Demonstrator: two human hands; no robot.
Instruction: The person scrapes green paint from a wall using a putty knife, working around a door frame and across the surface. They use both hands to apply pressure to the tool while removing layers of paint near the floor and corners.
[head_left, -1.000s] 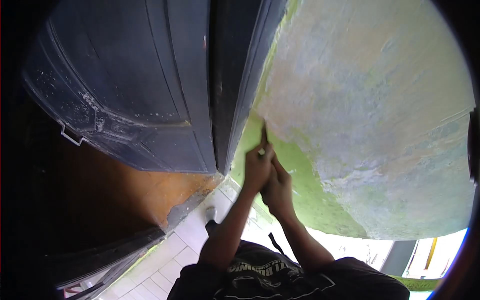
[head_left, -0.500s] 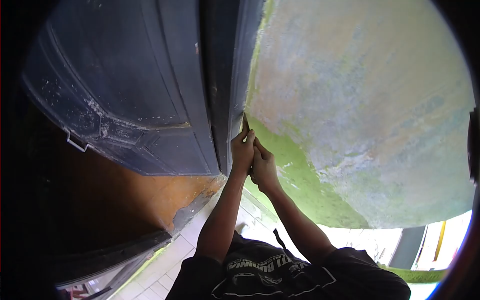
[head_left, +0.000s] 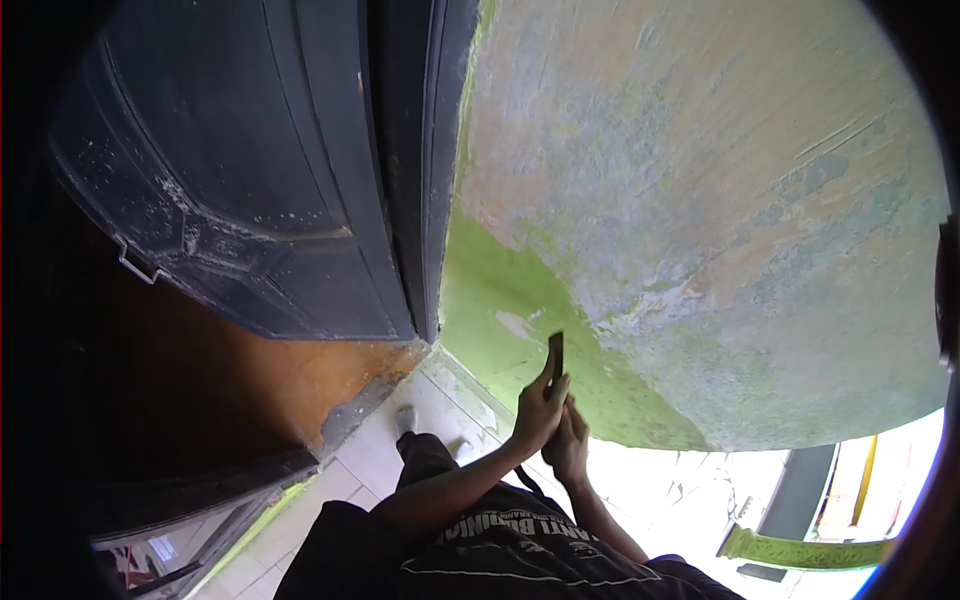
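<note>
Both hands are closed around one tool, a paint scraper with a flat dark blade (head_left: 556,348) that points up and away from me. My left hand (head_left: 540,412) grips it nearest the blade, fingers wrapped and pressed along it. Just below and to the right, my right hand (head_left: 568,448) is closed round the lower end, where the handle is hidden by the fingers. In this view the blade tip overlaps the green paint (head_left: 510,275) low on the wall. Above that paint, the wall (head_left: 720,200) is patchy, bare and scratched, with pale plaster showing.
A dark panelled door (head_left: 240,170) with a metal handle (head_left: 138,264) stands open at left, beside its frame (head_left: 432,150). Below it lies an orange floor (head_left: 270,390). Pale tiles (head_left: 350,490) run under my feet. A low green ledge (head_left: 800,550) is at lower right.
Both hands and the scraper have come down and right, away from the edge between door frame and wall, closer to my body. The view has shifted slightly, and my feet now show.
</note>
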